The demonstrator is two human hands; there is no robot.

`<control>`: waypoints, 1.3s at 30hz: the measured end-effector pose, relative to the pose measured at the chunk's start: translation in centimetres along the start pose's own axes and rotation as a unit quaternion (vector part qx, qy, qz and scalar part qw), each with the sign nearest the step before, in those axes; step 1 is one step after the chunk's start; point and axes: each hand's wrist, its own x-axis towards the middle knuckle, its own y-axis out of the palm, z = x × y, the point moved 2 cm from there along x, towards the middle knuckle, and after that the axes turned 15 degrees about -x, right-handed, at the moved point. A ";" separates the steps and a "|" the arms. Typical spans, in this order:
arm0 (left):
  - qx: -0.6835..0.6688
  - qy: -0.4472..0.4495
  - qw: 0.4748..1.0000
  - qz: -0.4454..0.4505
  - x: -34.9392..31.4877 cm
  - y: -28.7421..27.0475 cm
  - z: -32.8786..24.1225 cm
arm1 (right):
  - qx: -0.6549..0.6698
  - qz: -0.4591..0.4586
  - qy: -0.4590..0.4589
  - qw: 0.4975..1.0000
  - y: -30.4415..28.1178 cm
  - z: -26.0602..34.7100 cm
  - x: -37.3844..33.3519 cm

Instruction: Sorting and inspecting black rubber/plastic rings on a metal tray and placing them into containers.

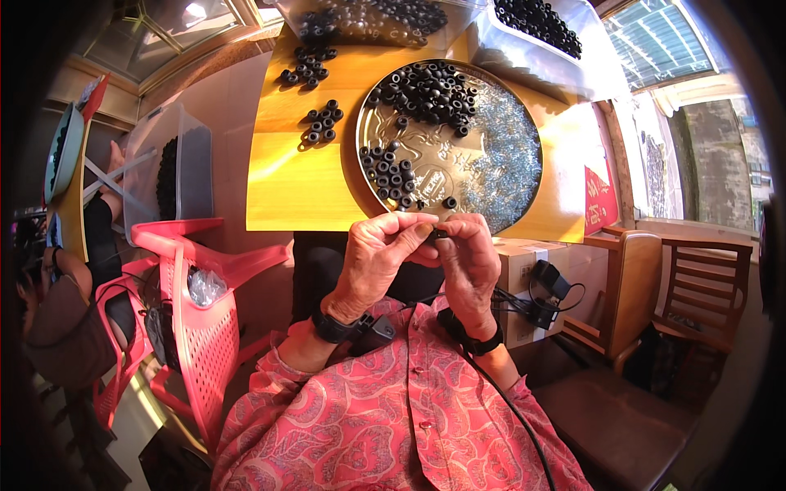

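My left hand (370,260) and my right hand (470,260) meet just off the near edge of the yellow table. Both are closed, with fingertips pinched around a small black ring-shaped piece (439,233), mostly covered by the fingers. Right beyond them lies a round metal tray (426,146) with an embossed pattern. A heap of black rings (434,92) fills its far part, and a smaller cluster of rings (390,175) sits at its near left. One loose ring (449,202) rests close to my fingertips. Tiny clear-blue bits (501,159) cover the tray's right side.
Two groups of black rings (321,123) lie on the yellow table (278,184) left of the tray. Clear plastic bins (536,69) of black pieces stand at the back. A red plastic chair (201,344) is at left, near another person's arm (115,168); a cardboard box (520,266) is at right.
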 end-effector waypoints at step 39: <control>-0.053 -0.058 0.997 0.025 0.4 -0.6 0.1 | 0.189 -0.008 0.169 0.967 -0.2 -0.4 -1.0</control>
